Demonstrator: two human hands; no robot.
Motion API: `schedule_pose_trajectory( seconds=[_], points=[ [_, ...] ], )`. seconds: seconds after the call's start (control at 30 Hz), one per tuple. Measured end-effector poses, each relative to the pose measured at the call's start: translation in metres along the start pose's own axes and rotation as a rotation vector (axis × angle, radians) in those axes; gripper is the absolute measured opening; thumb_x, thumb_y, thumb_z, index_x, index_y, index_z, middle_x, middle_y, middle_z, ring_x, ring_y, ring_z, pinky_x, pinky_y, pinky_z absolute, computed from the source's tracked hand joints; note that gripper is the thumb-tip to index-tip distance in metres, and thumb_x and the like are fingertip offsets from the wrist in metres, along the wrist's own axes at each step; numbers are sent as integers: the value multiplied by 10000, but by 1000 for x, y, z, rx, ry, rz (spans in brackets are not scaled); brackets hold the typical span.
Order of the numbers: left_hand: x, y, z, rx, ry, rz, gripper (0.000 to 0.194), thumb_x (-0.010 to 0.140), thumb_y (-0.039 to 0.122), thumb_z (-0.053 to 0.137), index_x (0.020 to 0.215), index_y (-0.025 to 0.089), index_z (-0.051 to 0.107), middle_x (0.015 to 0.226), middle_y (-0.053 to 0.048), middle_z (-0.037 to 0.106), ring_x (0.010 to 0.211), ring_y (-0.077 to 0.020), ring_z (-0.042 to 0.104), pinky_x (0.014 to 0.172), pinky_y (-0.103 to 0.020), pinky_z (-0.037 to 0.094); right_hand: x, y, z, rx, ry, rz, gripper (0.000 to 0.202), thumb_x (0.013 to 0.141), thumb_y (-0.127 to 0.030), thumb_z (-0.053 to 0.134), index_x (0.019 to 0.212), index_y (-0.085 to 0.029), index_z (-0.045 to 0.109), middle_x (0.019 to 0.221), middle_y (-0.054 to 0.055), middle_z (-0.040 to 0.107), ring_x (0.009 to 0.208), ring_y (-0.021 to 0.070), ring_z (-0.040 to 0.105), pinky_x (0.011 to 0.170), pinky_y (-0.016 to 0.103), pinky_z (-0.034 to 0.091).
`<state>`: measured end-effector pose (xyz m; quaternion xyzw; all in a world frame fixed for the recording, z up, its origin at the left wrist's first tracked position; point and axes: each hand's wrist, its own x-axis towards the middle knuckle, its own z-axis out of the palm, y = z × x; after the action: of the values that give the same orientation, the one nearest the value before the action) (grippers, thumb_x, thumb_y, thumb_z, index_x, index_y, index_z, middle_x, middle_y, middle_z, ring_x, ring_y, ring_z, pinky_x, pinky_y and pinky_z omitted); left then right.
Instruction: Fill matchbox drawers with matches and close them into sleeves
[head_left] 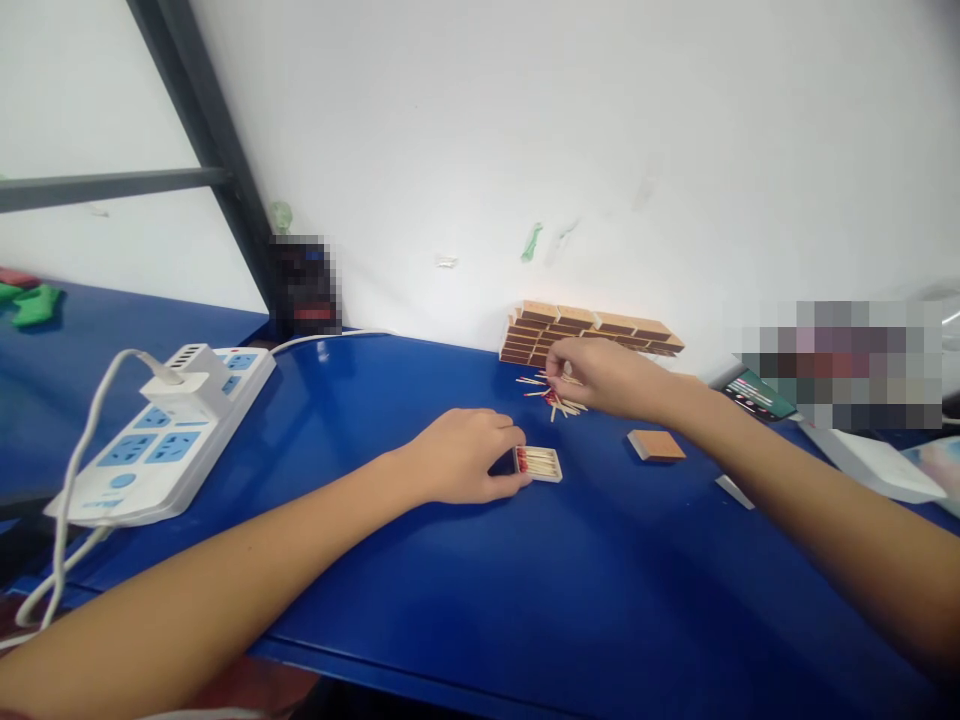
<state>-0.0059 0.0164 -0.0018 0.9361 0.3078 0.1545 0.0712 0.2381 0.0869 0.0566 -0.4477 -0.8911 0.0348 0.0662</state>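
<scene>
On the blue table, my left hand (476, 460) grips the left end of a small open tray (559, 470) between thumb and fingers. Several red-tipped matches (540, 461) lie side by side inside the tray. Farther back, the fingers of my right hand (581, 372) are pressed together over a loose pile of matches (566, 405); whatever they pinch is too small to make out. A closed-looking orange matchbox (660, 446) sits to the right of the pile.
Stacked matchboxes (555, 330) stand against the white wall behind my right hand. A white power strip (169, 440) with cables lies at left. A phone (757, 393) and a white object (870, 460) are at right, near my right forearm.
</scene>
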Motion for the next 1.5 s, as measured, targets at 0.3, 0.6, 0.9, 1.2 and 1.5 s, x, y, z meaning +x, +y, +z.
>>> schedule_pose_trajectory(
  seconds=[0.3,0.6,0.9,1.2,1.5],
  points=[
    [2,0,0,-2,9,9,284,962,444,640,1039,182,719,869,-37,679,774,-188,640,670,-302,456,-71,-33,28,507,228,72,277,971,-399,607,1184,-261,718,817,23,679,656,161,561,567,296,463],
    [3,2,0,-16,11,-27,278,959,436,653,1065,188,719,859,-20,673,763,-172,622,665,-296,439,-71,-38,64,800,330,230,268,910,-501,726,924,-238,772,905,46,760,752,194,634,687,347,514],
    [3,2,-1,-37,1,-27,280,971,430,636,1092,191,719,875,-22,677,783,-176,631,670,-296,440,-74,-41,68,557,292,136,210,974,-424,651,911,-253,757,840,29,611,689,174,512,655,335,457],
    [4,5,-3,-51,56,-59,274,964,425,645,1119,209,716,826,-5,651,738,-158,622,651,-290,454,-90,14,25,139,320,88,218,995,-397,595,1021,-221,721,943,73,700,780,207,604,756,375,499],
    [4,5,-2,-87,80,-118,297,948,460,653,1073,201,725,805,-2,622,696,-138,574,608,-273,427,-119,78,10,173,-27,220,358,816,-500,762,1062,-241,742,1029,93,763,934,299,701,767,407,548]
  ],
)
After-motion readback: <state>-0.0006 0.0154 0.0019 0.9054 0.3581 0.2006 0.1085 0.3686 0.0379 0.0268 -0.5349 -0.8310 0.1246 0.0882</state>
